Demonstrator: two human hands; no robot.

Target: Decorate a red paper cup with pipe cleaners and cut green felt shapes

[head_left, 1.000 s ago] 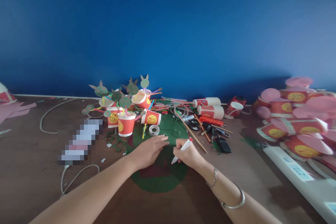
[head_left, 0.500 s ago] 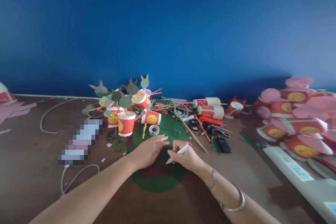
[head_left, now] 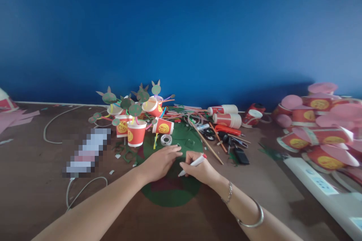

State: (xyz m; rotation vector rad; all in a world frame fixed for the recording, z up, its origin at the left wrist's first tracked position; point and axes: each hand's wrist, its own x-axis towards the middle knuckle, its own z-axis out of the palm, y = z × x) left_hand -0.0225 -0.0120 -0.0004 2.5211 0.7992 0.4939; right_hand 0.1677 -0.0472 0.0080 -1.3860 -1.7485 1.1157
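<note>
Marker (head_left: 195,162) is tilting over the green mat (head_left: 172,199), well in from the table's (head_left: 169,226) back edge. We are judging it light, stiff and smooth, easiest to hold low on the barrel. Our right hand (head_left: 203,171) is pinching it narrowly there, red end up. Our left hand (head_left: 158,162) is lying palm down, fingers outstretched, nothing visible in its grasp. Beyond, tape (head_left: 162,140) and paper cups (head_left: 136,135) are lying nearer that back edge.

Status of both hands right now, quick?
Left hand: open, palm down over the green sheet, no grip visible.
Right hand: closed, holding the white marker.
</note>
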